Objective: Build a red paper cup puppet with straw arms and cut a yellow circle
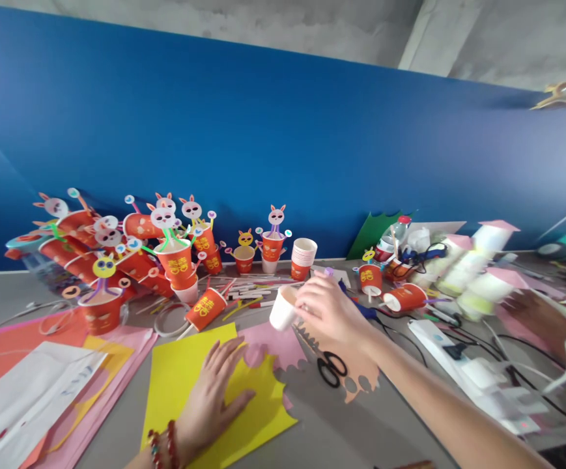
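Observation:
My left hand [212, 394] lies flat, fingers spread, on a yellow paper sheet [180, 371] on the grey table. My right hand [329, 306] is raised above the table and grips a white paper cup [283, 309] tipped on its side, its mouth facing left. Under it lie a pink cut paper piece [275, 348] and black-handled scissors [332, 368]. A bead bracelet [163, 446] is on my left wrist.
Several red paper cups with bunny heads on sticks [175, 254] crowd the back left. A stack of red cups [303, 257] stands behind. Pink, orange and white sheets [43, 384] lie at left. Another person's hand [537, 312], cables and a power strip [463, 365] are at right.

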